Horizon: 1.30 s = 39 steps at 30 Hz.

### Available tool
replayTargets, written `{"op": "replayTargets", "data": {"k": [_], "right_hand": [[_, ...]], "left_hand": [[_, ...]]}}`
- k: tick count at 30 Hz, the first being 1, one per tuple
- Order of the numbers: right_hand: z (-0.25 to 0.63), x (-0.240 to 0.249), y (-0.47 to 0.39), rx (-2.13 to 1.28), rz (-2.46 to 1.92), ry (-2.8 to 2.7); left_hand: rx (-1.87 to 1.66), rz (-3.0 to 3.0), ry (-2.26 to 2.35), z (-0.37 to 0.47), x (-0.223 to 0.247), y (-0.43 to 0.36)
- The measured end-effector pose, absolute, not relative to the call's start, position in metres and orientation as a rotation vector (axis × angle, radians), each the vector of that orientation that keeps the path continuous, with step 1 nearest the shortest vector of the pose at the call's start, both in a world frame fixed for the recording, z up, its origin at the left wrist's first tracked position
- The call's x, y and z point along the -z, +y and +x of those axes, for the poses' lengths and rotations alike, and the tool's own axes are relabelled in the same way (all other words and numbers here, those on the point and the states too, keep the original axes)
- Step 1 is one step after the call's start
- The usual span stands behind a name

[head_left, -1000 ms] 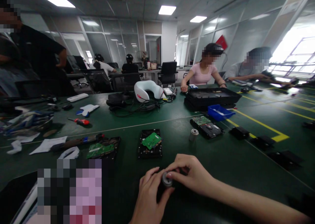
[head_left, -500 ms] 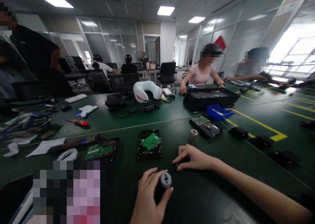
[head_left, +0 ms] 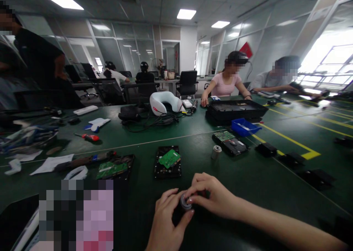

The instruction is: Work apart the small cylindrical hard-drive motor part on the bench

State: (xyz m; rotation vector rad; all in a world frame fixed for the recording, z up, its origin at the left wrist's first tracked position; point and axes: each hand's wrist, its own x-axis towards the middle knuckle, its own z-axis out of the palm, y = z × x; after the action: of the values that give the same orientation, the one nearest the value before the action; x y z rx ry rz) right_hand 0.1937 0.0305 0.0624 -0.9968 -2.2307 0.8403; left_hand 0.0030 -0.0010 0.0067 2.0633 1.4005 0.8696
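My left hand (head_left: 167,216) is closed around a small cylindrical motor (head_left: 185,207), which stands upright with its round grey end facing up. My right hand (head_left: 216,196) reaches in from the right, thumb and fingers pinched together at the motor's top. Whatever sits between those right fingertips is too small and covered to make out. Another silver cylinder (head_left: 216,152), similar in size, stands upright beyond my right hand. A hard drive (head_left: 158,171) with a loose green circuit board (head_left: 169,158) on it lies ahead of my left hand.
Right of centre are another hard drive (head_left: 234,145) and a blue bin (head_left: 244,127). Black parts (head_left: 267,149) line the right side. A red screwdriver (head_left: 92,137) and a drive with a green board (head_left: 111,169) lie left. Across the table, a person works at a black tray (head_left: 237,115).
My right hand has moved left and toward me, from the bare tabletop onto the top of the motor. My left hand keeps its grip in about the same spot.
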Motion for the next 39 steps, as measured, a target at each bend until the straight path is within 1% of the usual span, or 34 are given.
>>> {"op": "replayTargets", "data": {"k": [10, 16, 21, 27, 33, 39], "right_hand": [[0.192, -0.056, 0.028, -0.771, -1.012, -2.228], [0.196, -0.052, 0.028, -0.736, -1.135, -2.028], [0.194, -0.050, 0.030, -0.758, -1.041, -2.125], [0.189, -0.051, 0.024, -0.778, -1.046, -2.157], [0.199, -0.059, 0.036, -0.822, -1.041, -2.086], [0.224, -0.036, 0.065, -0.761, -1.041, -2.165]], "left_hand": [[-0.904, 2.088, 1.394, 0.004, -0.010, -0.003], [-0.911, 2.089, 1.401, 0.004, -0.007, -0.002], [-0.902, 2.101, 1.390, 0.004, -0.005, -0.002], [-0.912, 2.100, 1.409, 0.004, -0.004, -0.004], [-0.895, 2.094, 1.407, 0.005, -0.008, -0.004], [-0.861, 2.080, 1.410, 0.005, -0.011, -0.004]]}}
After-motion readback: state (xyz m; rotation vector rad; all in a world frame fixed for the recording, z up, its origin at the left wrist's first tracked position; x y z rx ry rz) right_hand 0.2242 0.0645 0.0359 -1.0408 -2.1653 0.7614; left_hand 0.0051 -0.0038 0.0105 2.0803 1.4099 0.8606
